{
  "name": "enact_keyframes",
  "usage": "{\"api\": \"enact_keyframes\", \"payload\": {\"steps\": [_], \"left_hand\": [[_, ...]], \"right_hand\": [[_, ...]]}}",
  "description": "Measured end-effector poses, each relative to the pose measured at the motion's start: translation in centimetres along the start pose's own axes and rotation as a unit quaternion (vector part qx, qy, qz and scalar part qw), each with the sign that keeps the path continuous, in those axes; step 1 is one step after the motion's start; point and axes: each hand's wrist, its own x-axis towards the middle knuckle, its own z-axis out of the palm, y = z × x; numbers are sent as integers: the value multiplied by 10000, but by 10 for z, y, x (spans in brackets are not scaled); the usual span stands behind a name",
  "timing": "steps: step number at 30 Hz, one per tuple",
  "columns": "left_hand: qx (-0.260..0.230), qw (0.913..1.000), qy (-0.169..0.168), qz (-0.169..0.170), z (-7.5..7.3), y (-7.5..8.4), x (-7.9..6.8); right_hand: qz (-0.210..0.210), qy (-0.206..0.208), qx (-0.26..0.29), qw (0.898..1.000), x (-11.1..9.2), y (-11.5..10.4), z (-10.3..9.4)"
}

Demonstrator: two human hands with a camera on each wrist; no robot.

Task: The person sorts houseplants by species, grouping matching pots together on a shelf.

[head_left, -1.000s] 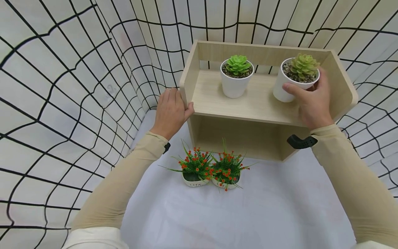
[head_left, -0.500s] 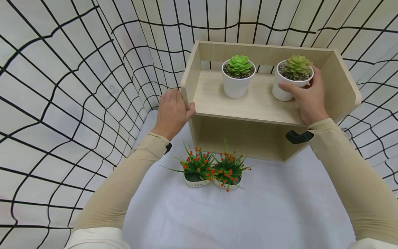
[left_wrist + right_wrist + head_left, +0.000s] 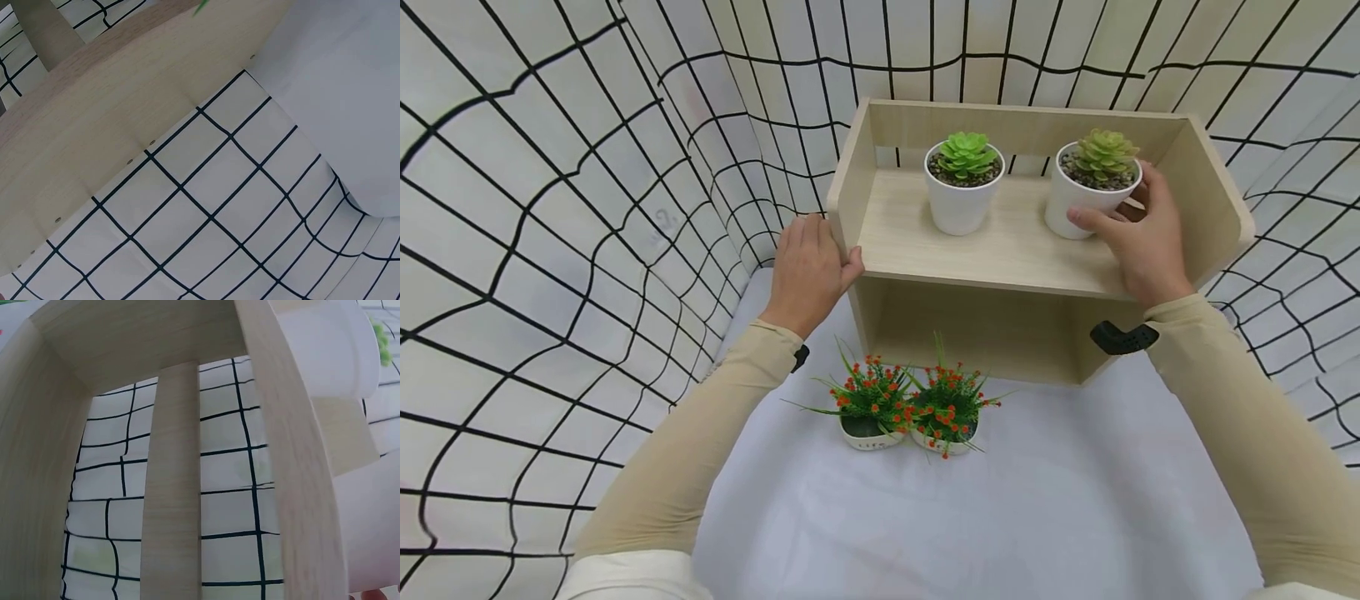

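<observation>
On the upper board of a light wooden shelf (image 3: 925,267), my right hand (image 3: 1146,237) holds a white pot (image 3: 1067,208) with a yellow-green succulent, thumb across its front and fingers at its right side. In the right wrist view that pot (image 3: 375,525) shows at the right edge, with fingertips (image 3: 375,594) below it. A second white pot (image 3: 962,207) with a bright green succulent stands to its left. My left hand (image 3: 808,271) grips the shelf's left side panel, thumb at the front edge. The left wrist view shows the panel's outer face (image 3: 125,125), my hand almost wholly out of frame.
Two small pots of red-flowered plants, a left one (image 3: 872,408) and a right one (image 3: 949,412), stand side by side before the shelf on the white cloth (image 3: 1000,517). Black wire grid (image 3: 587,250) rises at the left, back and right. The lower compartment (image 3: 977,329) faces me.
The right-hand pot has moved left, nearer the other succulent, and stands more upright than a second ago. My right hand moved left with it; the left hand stays at the side panel.
</observation>
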Motion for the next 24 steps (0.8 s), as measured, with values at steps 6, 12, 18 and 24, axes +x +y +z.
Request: {"api": "enact_keyframes", "payload": {"steps": [6, 12, 18, 24], "left_hand": [[23, 9999, 130, 36, 1, 1, 0], [-14, 10000, 64, 14, 1, 1, 0], [-127, 9999, 71, -19, 2, 2, 0], [-274, 9995, 36, -124, 2, 5, 2]], "right_hand": [[-346, 372, -161, 9986, -29, -1, -4], [-1153, 811, -519, 9886, -58, 15, -8], [-2105, 1091, -1077, 9655, -87, 44, -6], [-2963, 1477, -1240, 9354, -119, 77, 4]]}}
